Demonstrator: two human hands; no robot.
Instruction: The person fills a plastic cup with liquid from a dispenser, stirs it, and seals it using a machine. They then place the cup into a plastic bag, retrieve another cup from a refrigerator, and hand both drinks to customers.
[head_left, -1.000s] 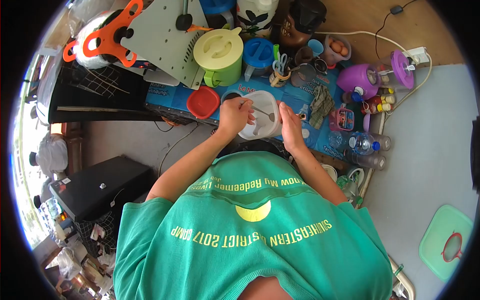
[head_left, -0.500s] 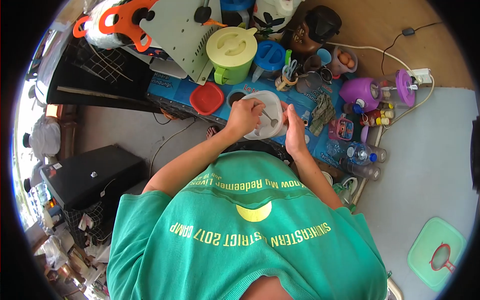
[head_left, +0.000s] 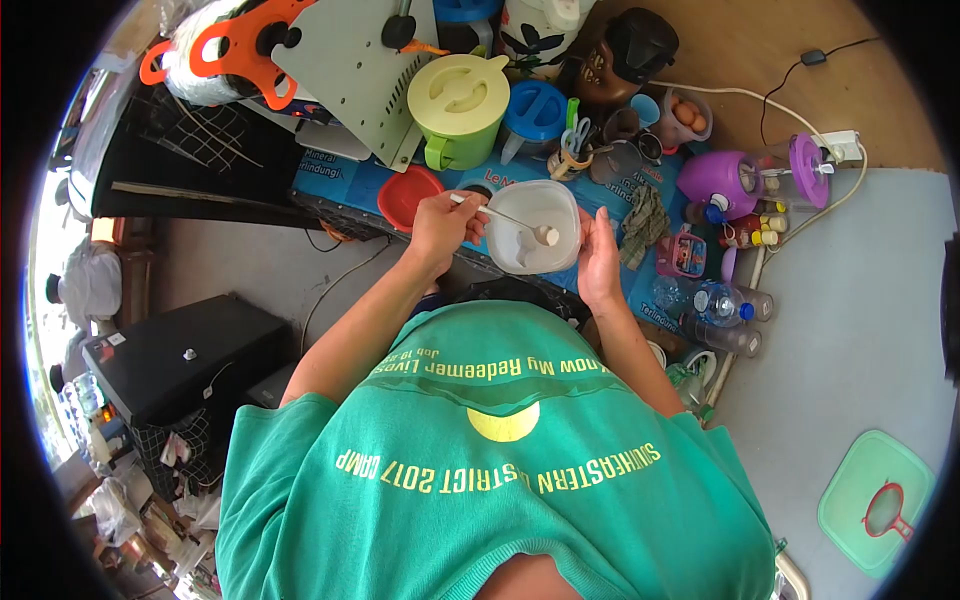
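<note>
My left hand (head_left: 441, 230) pinches the handle of a spoon (head_left: 512, 217), which reaches over a translucent white plastic container (head_left: 507, 262). A heap of white powder lies in the spoon's bowl, inside the container's opening. More whitish stuff shows at the bottom, though how much is hard to tell. My right hand (head_left: 598, 262) grips the container's right side, its fingers partly hidden behind the wall. Just beyond my left hand, a red lid (head_left: 405, 197) rests on the table, beside a partly covered round cup (head_left: 477, 189).
On the blue-covered table (head_left: 345, 190) stand a green pitcher (head_left: 455, 105), a blue-lidded jug (head_left: 536, 112) and a utensil holder (head_left: 570, 163). A cloth (head_left: 643, 225), a purple appliance (head_left: 722, 185) and plastic bottles (head_left: 722, 305) are on the right. A black box (head_left: 185, 350) sits at left.
My left hand has drawn back left and the spoon has lifted, now carrying white powder. The container has shifted slightly right, with my right hand still on it.
</note>
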